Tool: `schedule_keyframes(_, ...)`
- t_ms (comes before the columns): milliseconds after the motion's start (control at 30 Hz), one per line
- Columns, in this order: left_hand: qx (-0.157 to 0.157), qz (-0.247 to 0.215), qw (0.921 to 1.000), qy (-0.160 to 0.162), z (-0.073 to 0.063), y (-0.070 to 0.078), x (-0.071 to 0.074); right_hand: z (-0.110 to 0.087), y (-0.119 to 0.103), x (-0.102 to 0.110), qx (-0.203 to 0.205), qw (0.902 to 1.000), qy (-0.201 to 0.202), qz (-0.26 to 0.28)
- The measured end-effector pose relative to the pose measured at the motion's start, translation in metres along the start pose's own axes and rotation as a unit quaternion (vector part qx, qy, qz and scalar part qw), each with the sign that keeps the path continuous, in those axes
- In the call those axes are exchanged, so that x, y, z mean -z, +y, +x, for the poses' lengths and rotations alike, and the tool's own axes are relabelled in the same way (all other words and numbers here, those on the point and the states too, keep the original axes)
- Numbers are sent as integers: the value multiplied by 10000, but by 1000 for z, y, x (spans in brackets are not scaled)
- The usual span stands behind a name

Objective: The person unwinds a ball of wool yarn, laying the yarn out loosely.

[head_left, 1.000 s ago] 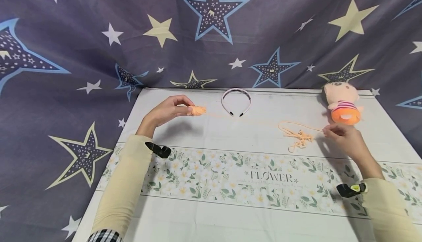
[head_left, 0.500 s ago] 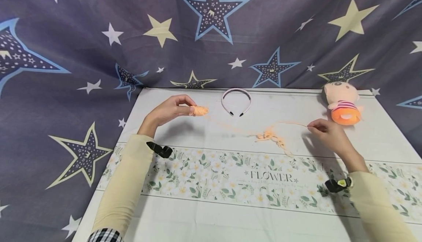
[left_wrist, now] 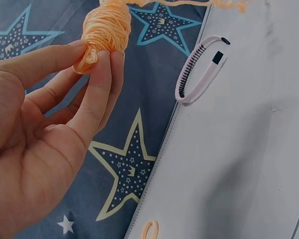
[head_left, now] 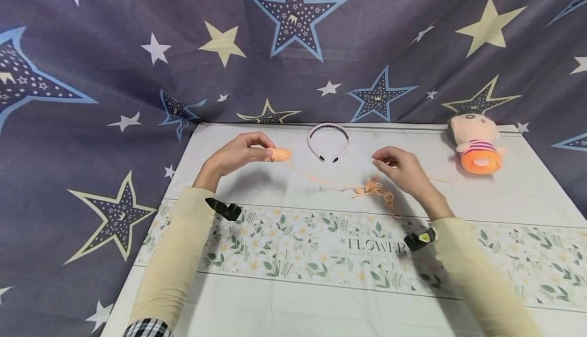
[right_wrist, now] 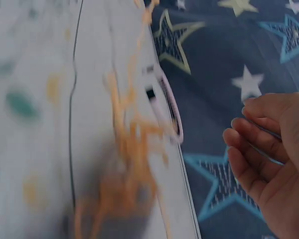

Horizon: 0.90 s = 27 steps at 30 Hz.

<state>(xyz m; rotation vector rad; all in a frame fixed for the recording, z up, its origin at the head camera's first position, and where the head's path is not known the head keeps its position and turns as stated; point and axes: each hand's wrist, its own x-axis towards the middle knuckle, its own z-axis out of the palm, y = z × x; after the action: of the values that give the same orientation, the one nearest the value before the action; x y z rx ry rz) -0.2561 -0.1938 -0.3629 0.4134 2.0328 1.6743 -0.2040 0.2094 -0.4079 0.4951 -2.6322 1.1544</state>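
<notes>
My left hand [head_left: 240, 152] pinches one end of a small wound bundle of orange yarn [head_left: 281, 154] between thumb and fingertips, above the table's left part. In the left wrist view the windings of the yarn bundle [left_wrist: 107, 29] show clearly. From it a thin strand runs right to a loose tangle of the same yarn [head_left: 370, 188], which hangs in loops. My right hand [head_left: 403, 171] is just above and right of this tangle, fingers loosely curved and nothing between them. The right wrist view shows the tangle [right_wrist: 132, 154] blurred, apart from the right fingers.
A pale pink headband [head_left: 328, 138] with dark teeth lies near the table's back edge. At the back right is a plush doll [head_left: 478, 146] in an orange bottom. A loose strand end [head_left: 440, 180] shows right of the right hand. Behind hangs a starry curtain [head_left: 293, 87].
My right hand has let go of the yarn strand and moved left toward the middle. The tangle has shifted left and sags below the bundle. My left hand has barely moved.
</notes>
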Motion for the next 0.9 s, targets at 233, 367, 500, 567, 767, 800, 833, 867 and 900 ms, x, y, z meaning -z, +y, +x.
schedule_keyframes(233, -21, 304, 9995, 28, -1, -3, 0, 21, -34, -39, 184, 9964, -504, 658)
schedule_keyframes(367, -8, 241, 9997, 0, -1, -4, 0, 29, -49, -63, 279, 9923, -660, 1010)
schedule_keyframes(500, 23, 169, 9999, -15, 0, -4, -1, 33, -60, -84, 386, 9893, -789, 1161)
schedule_keyframes(567, 20, 146, 9999, -18, 0, -3, -1, 35, -65, -92, 432, 9878, -846, 1231)
schedule_keyframes(767, -14, 186, 9998, 7, 2, -4, -1, 38, -81, -110, 532, 9838, -1014, 1377)
schedule_keyframes(800, -20, 174, 9998, 0, 1, -4, -1, 38, -84, -112, 557, 9834, -1036, 1379)
schedule_keyframes(833, -28, 166, 9999, -6, 1, -4, -1, 38, -87, -113, 595, 9831, -1040, 1383)
schedule_keyframes(867, -40, 135, 9999, -20, 1, -3, -1, 38, -89, -114, 621, 9829, -1037, 1391)
schedule_keyframes(900, -55, 121, 9999, -32, 1, -3, -2, 38, -92, -115, 640, 9830, -1024, 1385)
